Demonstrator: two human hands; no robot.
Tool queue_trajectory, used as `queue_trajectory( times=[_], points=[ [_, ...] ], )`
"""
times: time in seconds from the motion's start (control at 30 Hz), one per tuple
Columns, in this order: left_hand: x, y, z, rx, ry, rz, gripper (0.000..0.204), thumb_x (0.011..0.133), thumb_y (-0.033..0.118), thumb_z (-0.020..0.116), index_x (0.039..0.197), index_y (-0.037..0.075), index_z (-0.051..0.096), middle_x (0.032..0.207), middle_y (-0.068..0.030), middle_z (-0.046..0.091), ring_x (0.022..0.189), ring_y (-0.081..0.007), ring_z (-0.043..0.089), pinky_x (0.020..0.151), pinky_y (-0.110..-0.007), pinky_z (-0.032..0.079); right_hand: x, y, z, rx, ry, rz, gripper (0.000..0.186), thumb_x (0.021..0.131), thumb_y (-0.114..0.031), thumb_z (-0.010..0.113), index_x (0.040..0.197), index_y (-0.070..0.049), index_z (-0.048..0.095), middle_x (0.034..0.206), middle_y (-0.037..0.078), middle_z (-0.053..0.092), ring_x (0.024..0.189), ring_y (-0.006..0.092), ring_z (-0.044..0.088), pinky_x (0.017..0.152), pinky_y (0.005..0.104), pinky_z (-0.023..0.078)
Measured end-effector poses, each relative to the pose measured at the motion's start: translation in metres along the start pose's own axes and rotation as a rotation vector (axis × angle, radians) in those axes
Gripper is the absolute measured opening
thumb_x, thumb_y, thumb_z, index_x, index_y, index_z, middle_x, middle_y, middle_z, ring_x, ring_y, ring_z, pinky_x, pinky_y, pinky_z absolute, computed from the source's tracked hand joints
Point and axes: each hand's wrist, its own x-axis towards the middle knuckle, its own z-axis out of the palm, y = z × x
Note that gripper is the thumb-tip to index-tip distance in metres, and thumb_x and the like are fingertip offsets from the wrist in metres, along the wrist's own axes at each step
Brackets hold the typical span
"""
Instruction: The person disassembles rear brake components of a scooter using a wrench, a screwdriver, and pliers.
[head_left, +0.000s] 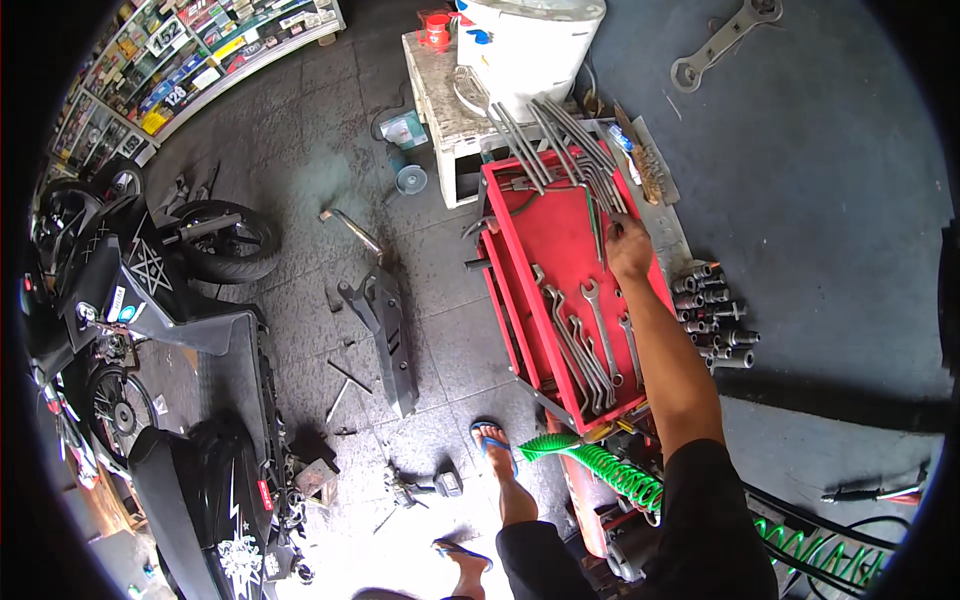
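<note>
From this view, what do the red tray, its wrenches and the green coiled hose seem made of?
Red tray: probably painted metal; even red coat, thin walls.
Wrenches: likely steel; grey metallic sheen.
Green coiled hose: apparently plastic; glossy, evenly coloured coils.

Right hand (628, 248) beside metal rods (597, 158), its hold unclear

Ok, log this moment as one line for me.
right hand: at far end of red tray, by rods, grip unclear | left hand: not in view | in tray: wrenches | right of tray: sockets
</note>
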Motion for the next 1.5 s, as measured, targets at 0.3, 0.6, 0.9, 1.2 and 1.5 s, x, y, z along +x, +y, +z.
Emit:
queue_trajectory(
  times=[0.3,0.6,0.9,1.2,1.5],
  points=[
    [-0.04,0.042,0.055,-0.092,0.084,-0.044,0.032,0.093,0.027,0.061,0.114,0.003,0.06,0.088,-0.0099,0.065,0.069,-0.0222,0.065,0.059,-0.032,0.057,0.044,-0.019,-0.006,-0.372,-0.166,-0.166,0.023,0.086,-0.026,0.064,0.102,-0.01,0.066,0.11,0.018,0.061,0.094,0.0407,0.064,0.081,0.0507,0.052],
    [-0.034,0.104,0.146,-0.056,0.152,0.018,0.021,0.085,0.019,0.06,0.092,-0.001,0.064,0.07,-0.006,0.065,0.058,-0.0132,0.059,0.055,-0.028,0.048,0.069,-0.026,0.001,-0.736,-0.277,-0.283,0.02,0.081,-0.019,0.061,0.086,-0.002,0.072,0.09,0.023,0.069,0.089,0.0393,0.068,0.081,0.0496,0.054],
    [-0.056,0.239,0.243,-0.141,0.197,0.316,0.02,0.091,0.012,0.057,0.1,-0.006,0.062,0.08,-0.0093,0.065,0.068,-0.0133,0.062,0.062,-0.026,0.051,-0.082,-0.085,-0.089,0.457,-0.616,0.636,0.016,0.091,-0.025,0.055,0.077,-0.015,0.056,0.063,-0.004,0.052,0.048,0.0061,0.047,0.039,0.0221,0.036],
    [-0.074,0.384,0.306,-0.769,-0.105,0.511,0.038,0.099,0.031,0.05,0.103,-0.004,0.062,0.089,-0.0093,0.065,0.082,-0.0154,0.06,0.076,-0.029,0.048,-0.382,-0.184,-0.141,0.285,-1.683,-0.262,0.022,0.092,-0.022,0.056,0.089,-0.001,0.058,0.074,0.012,0.06,0.064,0.0235,0.059,0.06,0.0357,0.048],
    [-0.047,0.331,0.265,-0.604,0.156,0.324,0.031,0.096,0.03,0.053,0.097,0.0,0.063,0.068,-0.0025,0.056,0.06,-0.0082,0.05,0.056,-0.025,0.039,-0.413,-0.169,-0.134,0.154,-1.76,-0.169,0.028,0.093,-0.027,0.058,0.094,0.001,0.062,0.076,0.02,0.063,0.076,0.0287,0.067,0.068,0.0386,0.049]
  ],
)
